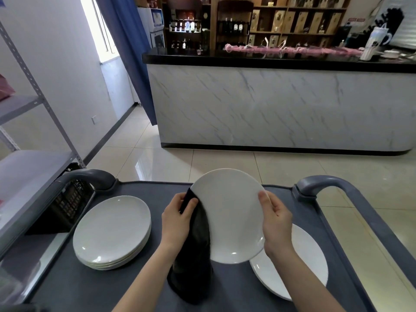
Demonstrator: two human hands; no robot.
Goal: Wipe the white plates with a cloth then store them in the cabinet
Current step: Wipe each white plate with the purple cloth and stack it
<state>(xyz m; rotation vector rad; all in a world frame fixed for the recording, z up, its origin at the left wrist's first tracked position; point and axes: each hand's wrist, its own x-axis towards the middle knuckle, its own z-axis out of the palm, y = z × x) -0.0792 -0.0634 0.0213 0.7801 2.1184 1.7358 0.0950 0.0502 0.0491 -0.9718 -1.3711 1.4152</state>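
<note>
Head view: the plate (231, 212) is held tilted at lower centre, above the cart (101, 289). The left hand (177, 218) pinches the cloth (195, 255) over the plate's left rim; the right hand (275, 218) grips the right rim. Recommended: steady with the right, sweep the cloth across both faces, clear of the stack (112, 230) at lower left.

You are facing a marble-fronted counter (270, 104) at twelve o'clock, wooden shelves (299, 19) rising behind it; daylight is coming through a window (104, 30) at eleven beside a blue curtain (126, 55), and a metal rack (33, 100) is standing at nine.
</note>
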